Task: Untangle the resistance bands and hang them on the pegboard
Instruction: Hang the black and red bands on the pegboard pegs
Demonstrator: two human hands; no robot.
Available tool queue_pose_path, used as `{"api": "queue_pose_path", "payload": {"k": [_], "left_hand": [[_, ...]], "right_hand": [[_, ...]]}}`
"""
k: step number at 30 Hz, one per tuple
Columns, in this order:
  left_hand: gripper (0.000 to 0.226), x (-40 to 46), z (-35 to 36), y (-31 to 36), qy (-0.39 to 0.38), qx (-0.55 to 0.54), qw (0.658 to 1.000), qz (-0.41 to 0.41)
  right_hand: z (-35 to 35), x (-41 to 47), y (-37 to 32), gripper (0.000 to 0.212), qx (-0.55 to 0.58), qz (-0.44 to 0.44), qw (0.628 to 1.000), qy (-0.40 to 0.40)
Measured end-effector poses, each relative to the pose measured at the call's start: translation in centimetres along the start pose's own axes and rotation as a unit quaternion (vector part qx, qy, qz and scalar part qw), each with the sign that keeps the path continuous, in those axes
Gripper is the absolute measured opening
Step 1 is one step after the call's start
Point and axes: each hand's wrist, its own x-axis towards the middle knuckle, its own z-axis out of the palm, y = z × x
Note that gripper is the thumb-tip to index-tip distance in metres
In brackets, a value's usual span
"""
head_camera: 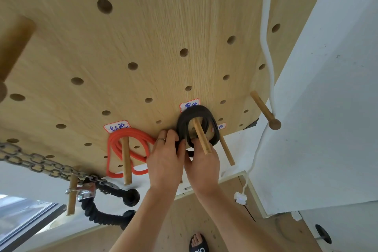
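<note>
A wooden pegboard [143,32] fills our view, red band [131,149] already hung. Our left hand [165,159] and right hand [201,162] pinch the black band [196,114] coiled around its peg [201,137]. Next, probably seat the coils and release.

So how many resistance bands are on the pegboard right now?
2: the red band looped over the left peg, and the black band on the middle peg, held by both hands. Others may be hidden.
</note>
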Motion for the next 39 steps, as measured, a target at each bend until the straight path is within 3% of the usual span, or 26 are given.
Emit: {"api": "queue_pose_path", "payload": {"k": [7, 9, 13, 18, 22, 27, 35, 39], "left_hand": [[0.016, 0.0, 0.6, 0.4, -0.033, -0.044, 0.998, -0.003], [0.014, 0.0, 0.7, 0.7, -0.044, -0.06, 0.997, -0.013], [0.013, 0.0, 0.4, 1.2, -0.048, 0.004, 0.999, -0.02], [0.012, 0.2, -0.2, 1.0, -0.038, 0.084, 0.996, -0.008], [0.014, 0.0, 0.0, 0.9, -0.04, 0.085, 0.996, 0.0], [0.031, 0.0, 0.6, 1.0, -0.046, 0.044, 0.998, -0.017], [0.013, -0.3, 1.6, 2.4, -0.032, -0.089, 0.991, -0.092], [0.019, -0.4, 1.9, 2.6, -0.029, -0.178, 0.974, -0.134]], "right_hand": [[1.0, 0.0, -0.2, 0.016, -0.034, 0.047, 0.998, 0.001], [0.9, -0.1, -0.2, 0.017, -0.02, 0.055, 0.998, -0.004], [0.8, -0.2, -0.4, 0.016, -0.005, 0.063, 0.998, -0.022], [0.3, 0.0, -0.5, 0.043, 0.009, 0.069, 0.998, -0.01], [0.3, 0.2, -0.3, 0.047, 0.004, 0.09, 0.996, -0.024], [0.1, 0.2, -0.3, 0.015, 0.006, 0.123, 0.991, -0.057], [-1.0, 0.0, -0.9, 0.012, 0.126, 0.173, 0.973, -0.092], [-1.7, 0.0, -1.3, 0.049, 0.163, 0.133, 0.977, -0.042]]}}
